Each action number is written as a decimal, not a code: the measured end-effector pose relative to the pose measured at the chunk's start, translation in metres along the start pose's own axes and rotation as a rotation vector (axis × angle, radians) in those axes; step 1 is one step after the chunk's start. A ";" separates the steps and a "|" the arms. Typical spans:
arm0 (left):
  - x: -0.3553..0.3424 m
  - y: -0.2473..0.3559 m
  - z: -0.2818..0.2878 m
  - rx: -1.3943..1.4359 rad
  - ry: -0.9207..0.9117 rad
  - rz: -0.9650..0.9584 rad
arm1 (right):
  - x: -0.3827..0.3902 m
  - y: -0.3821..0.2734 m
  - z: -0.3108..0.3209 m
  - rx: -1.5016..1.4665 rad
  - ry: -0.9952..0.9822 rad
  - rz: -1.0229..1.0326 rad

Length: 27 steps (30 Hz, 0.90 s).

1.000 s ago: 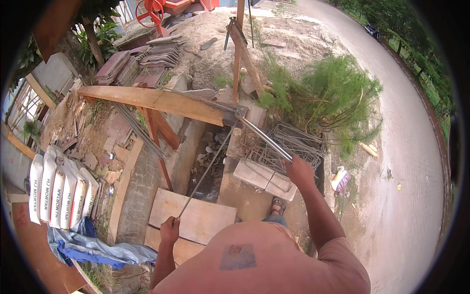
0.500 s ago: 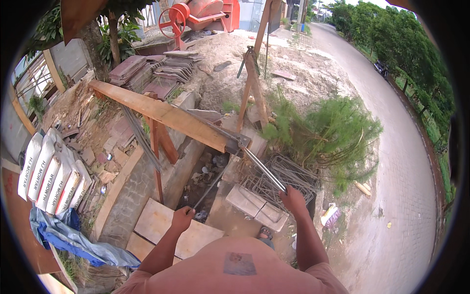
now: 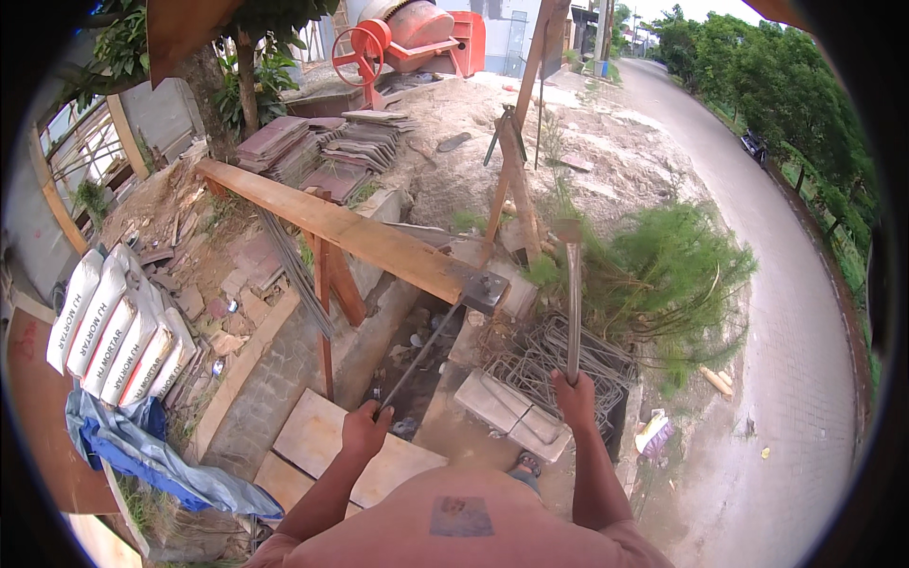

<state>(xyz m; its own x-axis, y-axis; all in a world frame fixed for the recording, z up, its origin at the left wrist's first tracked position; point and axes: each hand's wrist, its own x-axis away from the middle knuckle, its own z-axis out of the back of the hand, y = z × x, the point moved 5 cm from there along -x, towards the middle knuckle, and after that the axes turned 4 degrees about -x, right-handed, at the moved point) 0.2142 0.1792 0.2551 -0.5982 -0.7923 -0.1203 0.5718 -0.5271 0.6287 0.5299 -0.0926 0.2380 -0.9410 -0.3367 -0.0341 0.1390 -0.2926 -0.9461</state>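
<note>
My left hand (image 3: pixel 365 429) is closed around the near end of a thin steel rod (image 3: pixel 423 350), which slants up and away to a metal plate (image 3: pixel 486 292) on the end of a wooden beam (image 3: pixel 331 222). Small pins or bolts stand on the plate. In my right hand (image 3: pixel 575 399) is the lower end of a long, shiny metal bar (image 3: pixel 574 303). That bar points nearly straight away from me, apart from the plate, and its far end is blurred over the green plant.
Bent steel stirrups (image 3: pixel 540 364) lie in a heap beside a pale slab (image 3: pixel 511 412). A trench (image 3: pixel 402 355) runs beneath the beam. Mortar bags (image 3: pixel 118 327) are stacked at left, roof tiles (image 3: pixel 279 147) and an orange cement mixer (image 3: pixel 417 38) farther back. A feathery green bush (image 3: pixel 672 284) borders the paved road (image 3: pixel 786 312).
The metal bar's far end has come off the plate and swung right, from slanting left to nearly upright in the picture. The thin rod remains at the plate, and the view has shifted slightly.
</note>
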 end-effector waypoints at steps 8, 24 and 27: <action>0.005 -0.042 0.128 0.304 0.249 0.015 | -0.060 -0.106 0.016 0.275 0.404 0.698; 0.001 -0.010 0.115 0.351 0.381 -0.031 | -0.003 -0.195 0.148 0.353 0.284 0.590; -0.008 0.001 0.101 0.239 0.362 -0.074 | -0.001 -0.171 0.160 0.045 0.189 0.287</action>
<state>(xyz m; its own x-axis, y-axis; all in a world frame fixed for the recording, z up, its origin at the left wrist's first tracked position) 0.1631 0.2164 0.3341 -0.3730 -0.8342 -0.4062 0.3631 -0.5341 0.7634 0.5560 -0.1856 0.4510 -0.9014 -0.2409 -0.3599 0.4160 -0.2502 -0.8743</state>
